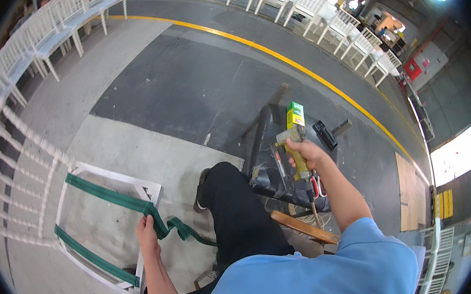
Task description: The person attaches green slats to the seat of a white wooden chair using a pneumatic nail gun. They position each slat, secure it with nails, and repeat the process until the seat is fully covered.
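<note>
My left hand [148,236] pinches a green webbing strap [111,197] at the near side of a white chair's seat frame [148,187]. That strap lies across the frame, and its loose tail [184,231] curls down beside my leg. A second green strap [96,257] spans the frame, parallel to the first. The chair lies tipped, its spindled back [21,165] to the left. On my right, my right hand [310,154] is wrapped round the grip of a yellowish air staple gun [301,168], held over a black padded stool. A hose runs down from its handle.
The worn black stool [265,136] carries a green-and-yellow box [295,114] and a black tool [324,134]. Red-handled scissors [322,187] hang at its near side. A wooden bar [304,228] is by my right leg. White chairs [307,3] line the far side past a yellow floor line [260,47].
</note>
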A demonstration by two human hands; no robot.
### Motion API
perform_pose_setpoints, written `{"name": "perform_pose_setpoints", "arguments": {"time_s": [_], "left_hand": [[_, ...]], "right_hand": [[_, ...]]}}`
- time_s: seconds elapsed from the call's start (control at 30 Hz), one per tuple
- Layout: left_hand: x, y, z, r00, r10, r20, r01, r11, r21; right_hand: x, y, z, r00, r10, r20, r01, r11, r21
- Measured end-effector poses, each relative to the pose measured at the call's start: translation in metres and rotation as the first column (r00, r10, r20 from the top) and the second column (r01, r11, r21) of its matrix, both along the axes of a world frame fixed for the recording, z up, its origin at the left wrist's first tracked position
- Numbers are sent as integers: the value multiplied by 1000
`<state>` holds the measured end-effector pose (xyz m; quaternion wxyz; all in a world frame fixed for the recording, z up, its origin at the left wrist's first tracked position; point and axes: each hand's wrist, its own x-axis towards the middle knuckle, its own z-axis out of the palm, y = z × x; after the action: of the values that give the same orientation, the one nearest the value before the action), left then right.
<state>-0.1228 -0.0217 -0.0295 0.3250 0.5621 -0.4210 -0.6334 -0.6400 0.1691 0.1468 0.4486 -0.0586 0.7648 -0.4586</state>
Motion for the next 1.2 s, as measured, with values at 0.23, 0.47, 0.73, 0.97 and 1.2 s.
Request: {"name": "perform_pose_setpoints", "arguments": {"time_s": [0.23,0.47,0.73,0.97,1.2], "left_hand": [[-5,12,18,1000,-6,4,5,986,164],[4,49,24,997,-53,50,44,984,170],[-5,58,24,995,23,-97,-9,990,140],[7,32,50,993,56,-101,-35,980,195],[32,4,83,871,62,-487,132,927,352]], "right_hand": [[-24,33,-83,971,-152,186,160,987,-31],[-26,92,-45,510,669,-541,-46,649,760],[-9,157,-75,553,498,-668,44,783,620],[-26,162,-43,914,270,-304,-85,857,508],[57,26,26,600,519,-609,-579,807,118]]}}
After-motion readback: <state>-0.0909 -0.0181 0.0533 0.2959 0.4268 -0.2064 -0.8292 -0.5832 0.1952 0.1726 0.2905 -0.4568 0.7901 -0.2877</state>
